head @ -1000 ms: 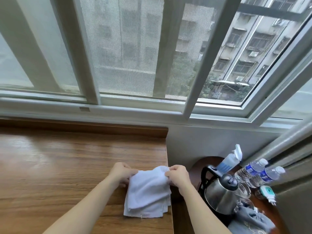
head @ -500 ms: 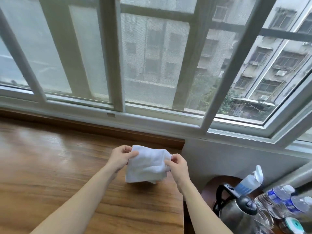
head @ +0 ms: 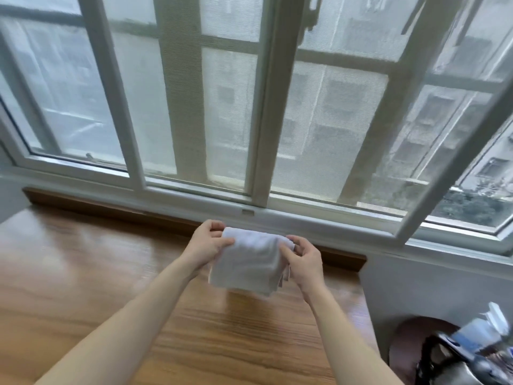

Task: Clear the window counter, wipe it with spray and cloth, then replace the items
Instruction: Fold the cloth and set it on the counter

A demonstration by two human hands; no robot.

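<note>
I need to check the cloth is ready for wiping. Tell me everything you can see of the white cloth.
The white cloth looks like soft towel fabric, folded into several layers whose edges show at its right side. It is held up over the wooden counter near the window, its lower part hanging free. The left hand pinches its upper left corner and the right hand grips its upper right edge. No stains are visible; whether it is damp cannot be told.

daylight from window (head: pixel 319 112) | glare on counter (head: pixel 91 262) | blurred lower-right corner | wide-angle bend
</note>
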